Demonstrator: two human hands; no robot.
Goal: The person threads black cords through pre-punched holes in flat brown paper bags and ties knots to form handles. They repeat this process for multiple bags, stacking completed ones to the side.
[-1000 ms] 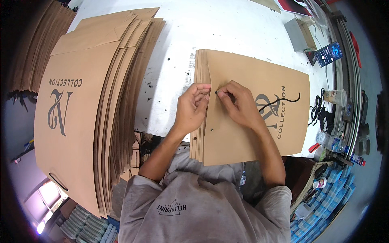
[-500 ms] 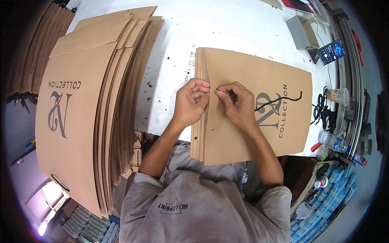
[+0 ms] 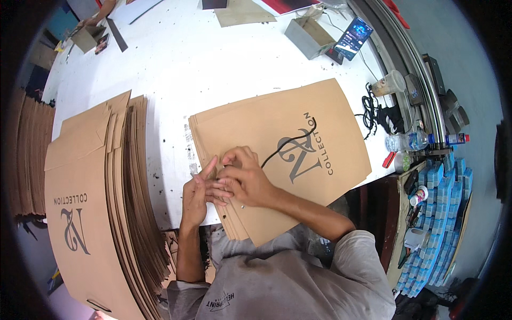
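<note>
Evidently unfinished: the top kraft paper bag (image 3: 333, 114) lies flat on others of its kind on the white worktop (image 3: 176, 98), printed face up, with one black cord (image 3: 288, 141) loose across its front. One cord end is free near the print on the top bag; the other runs under the right hand (image 3: 250, 181), so whether it passes through a hole cannot be told. Near the top bag's left edge, the punched hole (image 3: 242, 206) closest to the person shows no cord; no finished handle loop is visible there. Right hand: fingers curled in, grip hidden. Left hand (image 3: 196, 201): at the same edge, fingers mostly extended and meeting the right's fingertips; cannot tell if anything is pinched. For comparison, left of the top bag, a tall bag stack (image 3: 74, 170) shows a black loop handle (image 3: 99, 306) on its front bag. More black cords (image 3: 369, 109) lie tangled beyond the top bag's right edge, judged unused.
</note>
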